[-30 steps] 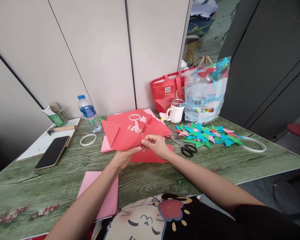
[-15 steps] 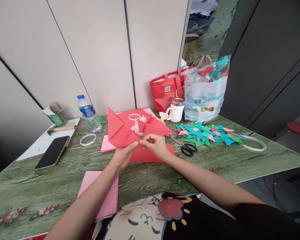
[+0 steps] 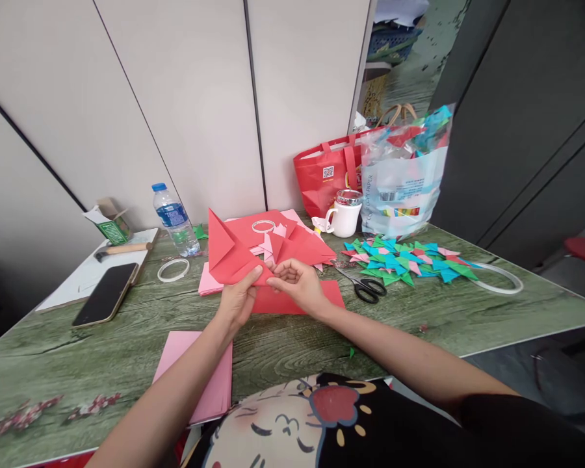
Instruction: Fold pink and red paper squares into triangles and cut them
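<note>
Both hands hold a folded red paper sheet (image 3: 229, 253) above the green wood-grain table (image 3: 102, 351). My left hand (image 3: 238, 300) pinches its lower edge with thumb on top. My right hand (image 3: 297, 285) pinches the same edge at the right corner, fingertips meeting the left thumb. The paper's pointed flap stands up to the left. Under the hands lies a flat red sheet (image 3: 297, 300), with a spread of red and pink sheets (image 3: 283, 240) behind it.
A pink paper stack (image 3: 199, 370) lies near me. At left are a phone (image 3: 104, 294), tape rings (image 3: 172, 270), a water bottle (image 3: 173, 220) and a hammer (image 3: 121, 249). Scissors (image 3: 365, 286), a pile of folded coloured triangles (image 3: 404, 260), a white mug (image 3: 344, 218), a plastic bag (image 3: 400, 182) and a red bag (image 3: 326, 172) are at right.
The red paper has been turned so its pointed flap stands more upright, and the hands have drawn closer together along its lower edge.
</note>
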`<state>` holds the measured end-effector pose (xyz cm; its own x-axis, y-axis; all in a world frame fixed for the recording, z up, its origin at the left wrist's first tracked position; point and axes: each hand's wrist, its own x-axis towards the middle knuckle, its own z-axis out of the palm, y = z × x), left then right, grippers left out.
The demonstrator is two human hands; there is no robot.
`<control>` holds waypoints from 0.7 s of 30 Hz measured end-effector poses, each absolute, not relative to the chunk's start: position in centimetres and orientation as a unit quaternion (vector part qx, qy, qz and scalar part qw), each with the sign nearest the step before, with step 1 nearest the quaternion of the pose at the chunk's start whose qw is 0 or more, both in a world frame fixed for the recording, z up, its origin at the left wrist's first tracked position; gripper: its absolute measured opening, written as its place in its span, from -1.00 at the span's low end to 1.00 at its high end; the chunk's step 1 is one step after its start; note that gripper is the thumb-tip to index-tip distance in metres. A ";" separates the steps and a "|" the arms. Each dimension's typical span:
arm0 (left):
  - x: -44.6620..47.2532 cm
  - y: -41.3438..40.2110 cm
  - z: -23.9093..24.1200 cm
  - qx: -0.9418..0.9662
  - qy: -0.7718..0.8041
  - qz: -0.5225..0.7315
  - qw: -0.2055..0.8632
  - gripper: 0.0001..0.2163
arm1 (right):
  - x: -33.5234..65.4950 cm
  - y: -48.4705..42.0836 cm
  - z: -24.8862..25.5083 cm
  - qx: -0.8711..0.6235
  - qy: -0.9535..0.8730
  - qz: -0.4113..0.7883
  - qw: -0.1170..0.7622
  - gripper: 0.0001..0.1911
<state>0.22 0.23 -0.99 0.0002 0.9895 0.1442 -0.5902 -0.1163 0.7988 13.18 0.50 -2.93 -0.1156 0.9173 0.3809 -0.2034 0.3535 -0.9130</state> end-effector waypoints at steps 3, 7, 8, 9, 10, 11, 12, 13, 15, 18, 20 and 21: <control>0.3 0.2 -1.0 0.352 0.279 0.663 0.599 -0.76 | 13.2 0.5 -3.0 -0.323 -0.572 0.471 0.589 -0.68; 0.2 0.3 -1.1 0.356 0.291 0.661 0.593 -0.77 | 13.1 0.4 -2.8 -0.325 -0.567 0.479 0.585 -0.67; 0.2 0.3 -1.1 0.358 0.290 0.659 0.595 -0.78 | 13.1 0.4 -2.8 -0.324 -0.566 0.481 0.586 -0.67; 0.2 0.3 -1.1 0.359 0.288 0.659 0.595 -0.77 | 13.1 0.4 -2.8 -0.323 -0.565 0.483 0.586 -0.67; 0.2 0.3 -1.2 0.359 0.286 0.659 0.595 -0.77 | 13.1 0.5 -2.8 -0.323 -0.563 0.484 0.586 -0.67; 0.1 0.3 -1.2 0.359 0.284 0.660 0.595 -0.76 | 13.0 0.5 -2.8 -0.324 -0.562 0.485 0.586 -0.67; 0.1 0.4 -1.2 0.360 0.283 0.660 0.595 -0.76 | 13.0 0.5 -2.8 -0.324 -0.561 0.486 0.587 -0.67; 0.1 0.4 -1.2 0.362 0.281 0.660 0.595 -0.76 | 13.0 0.5 -2.8 -0.324 -0.559 0.486 0.589 -0.66; 0.1 0.4 -1.3 0.368 0.278 0.659 0.594 -0.76 | 13.0 0.5 -2.8 -0.323 -0.558 0.485 0.591 -0.66; 0.2 0.4 -1.3 0.369 0.277 0.659 0.594 -0.76 | 13.0 0.5 -2.9 -0.322 -0.562 0.482 0.590 -0.68; 0.2 0.3 -1.2 0.367 0.276 0.660 0.594 -0.75 | 13.0 0.5 -2.9 -0.322 -0.567 0.483 0.585 -0.70; 0.2 0.3 -1.2 0.367 0.276 0.660 0.594 -0.76 | 13.1 0.5 -2.9 -0.322 -0.571 0.481 0.582 -0.71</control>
<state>0.17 0.30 -1.18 -0.0234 0.9873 0.1569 -0.5819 -0.1411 0.8009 13.08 0.53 -2.94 -0.1155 0.9278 0.3546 -0.1928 0.3293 -0.9243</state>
